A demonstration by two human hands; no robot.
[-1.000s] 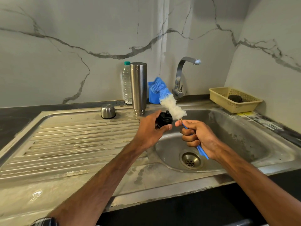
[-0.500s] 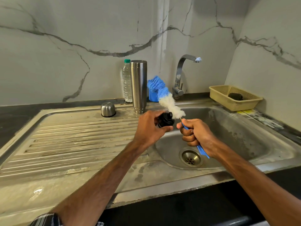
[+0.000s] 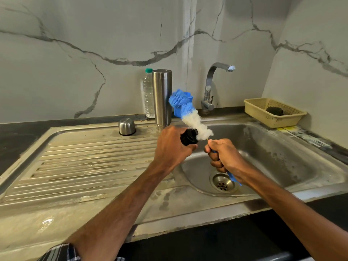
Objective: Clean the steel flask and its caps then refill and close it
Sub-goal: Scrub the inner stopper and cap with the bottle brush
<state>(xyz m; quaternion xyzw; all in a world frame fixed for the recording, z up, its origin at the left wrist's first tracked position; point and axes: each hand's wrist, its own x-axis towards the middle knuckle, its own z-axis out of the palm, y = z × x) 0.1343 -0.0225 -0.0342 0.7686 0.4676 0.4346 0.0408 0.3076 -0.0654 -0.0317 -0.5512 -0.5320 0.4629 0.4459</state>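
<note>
Two marble-veined walls (image 3: 75, 53) back stained sink (image 3: 84, 162) and flask (image 3: 162, 98).

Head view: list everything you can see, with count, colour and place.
sink: one, steel, drainboard left, basin right
flask: one, steel, upright at drainboard's back
dome cap: one, steel, on drainboard left of flask
black cap: one, black, held above basin edge
brush: one, blue and white, bristles against black cap
water bottle: one, clear, green lid, left of flask
tap: one, chrome, behind basin
basket: one, beige, right counter, dark lump inside
left hand: fingers grip black cap
right hand: fingers grip brush handle
</note>
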